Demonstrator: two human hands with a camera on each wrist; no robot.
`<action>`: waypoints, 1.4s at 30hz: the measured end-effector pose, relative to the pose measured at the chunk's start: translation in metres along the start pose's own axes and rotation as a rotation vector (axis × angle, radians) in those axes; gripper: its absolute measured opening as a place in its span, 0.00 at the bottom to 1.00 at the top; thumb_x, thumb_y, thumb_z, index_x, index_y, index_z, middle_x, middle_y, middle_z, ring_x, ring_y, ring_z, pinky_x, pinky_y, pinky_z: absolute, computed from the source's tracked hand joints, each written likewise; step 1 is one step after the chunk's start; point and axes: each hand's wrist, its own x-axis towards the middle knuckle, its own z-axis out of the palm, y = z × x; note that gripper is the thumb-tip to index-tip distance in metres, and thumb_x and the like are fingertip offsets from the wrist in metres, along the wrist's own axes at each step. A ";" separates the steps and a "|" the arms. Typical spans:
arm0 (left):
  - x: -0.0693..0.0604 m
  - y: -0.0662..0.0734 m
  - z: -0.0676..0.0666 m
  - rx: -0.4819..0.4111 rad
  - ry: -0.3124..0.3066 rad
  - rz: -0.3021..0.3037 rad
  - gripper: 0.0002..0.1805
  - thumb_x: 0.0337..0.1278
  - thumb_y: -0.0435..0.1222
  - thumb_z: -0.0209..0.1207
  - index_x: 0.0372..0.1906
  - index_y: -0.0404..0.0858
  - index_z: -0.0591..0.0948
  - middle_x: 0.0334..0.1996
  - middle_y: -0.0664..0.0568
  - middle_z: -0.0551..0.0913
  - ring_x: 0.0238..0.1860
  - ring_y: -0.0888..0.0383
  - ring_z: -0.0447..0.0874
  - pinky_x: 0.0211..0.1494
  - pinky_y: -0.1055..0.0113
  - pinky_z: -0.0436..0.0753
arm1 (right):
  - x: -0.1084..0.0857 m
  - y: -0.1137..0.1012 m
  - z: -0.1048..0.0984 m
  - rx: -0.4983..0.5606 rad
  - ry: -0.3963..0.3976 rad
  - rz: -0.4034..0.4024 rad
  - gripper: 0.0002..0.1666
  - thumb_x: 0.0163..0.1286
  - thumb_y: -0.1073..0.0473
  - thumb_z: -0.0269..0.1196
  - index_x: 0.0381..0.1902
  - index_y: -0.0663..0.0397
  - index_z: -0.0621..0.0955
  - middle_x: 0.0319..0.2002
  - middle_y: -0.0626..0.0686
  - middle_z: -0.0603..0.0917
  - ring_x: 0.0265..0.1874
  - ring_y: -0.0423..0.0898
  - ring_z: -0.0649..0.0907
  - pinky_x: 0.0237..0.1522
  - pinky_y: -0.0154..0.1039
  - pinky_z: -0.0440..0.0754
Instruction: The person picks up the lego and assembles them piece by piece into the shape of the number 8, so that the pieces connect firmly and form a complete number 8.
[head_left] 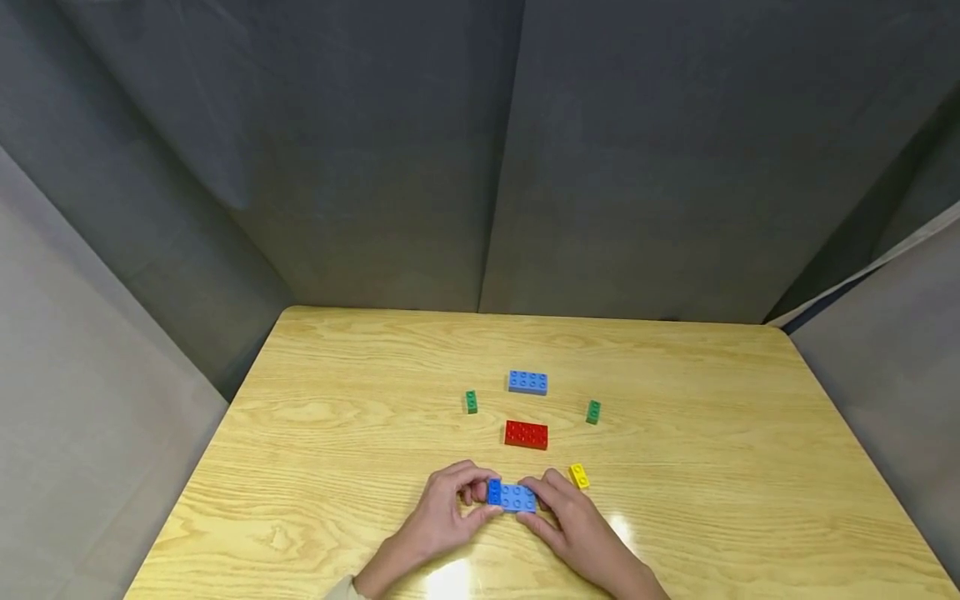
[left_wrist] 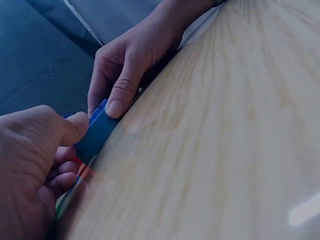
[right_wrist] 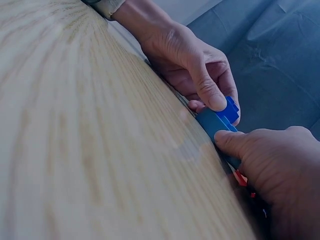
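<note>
Light-blue brick [head_left: 517, 498] is pinched by the right hand [head_left: 576, 525]; left of that grip, the left hand [head_left: 441, 512] pinches the dark-blue brick [head_left: 494, 492] atop.

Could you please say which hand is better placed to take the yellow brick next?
Probably the right hand: the yellow brick lies just beyond it, while the left hand is farther off. Both hold the stacked blue bricks, so letting go comes first.

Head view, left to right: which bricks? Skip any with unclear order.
Left green brick → small dark-blue brick → red brick → yellow brick → right green brick.
</note>
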 end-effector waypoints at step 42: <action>0.001 -0.004 -0.001 0.077 -0.011 -0.030 0.23 0.56 0.38 0.76 0.56 0.36 0.87 0.28 0.58 0.72 0.33 0.66 0.68 0.36 0.76 0.73 | 0.003 -0.013 -0.010 -0.273 -0.051 0.114 0.25 0.73 0.46 0.69 0.61 0.53 0.84 0.32 0.36 0.75 0.25 0.32 0.67 0.29 0.29 0.69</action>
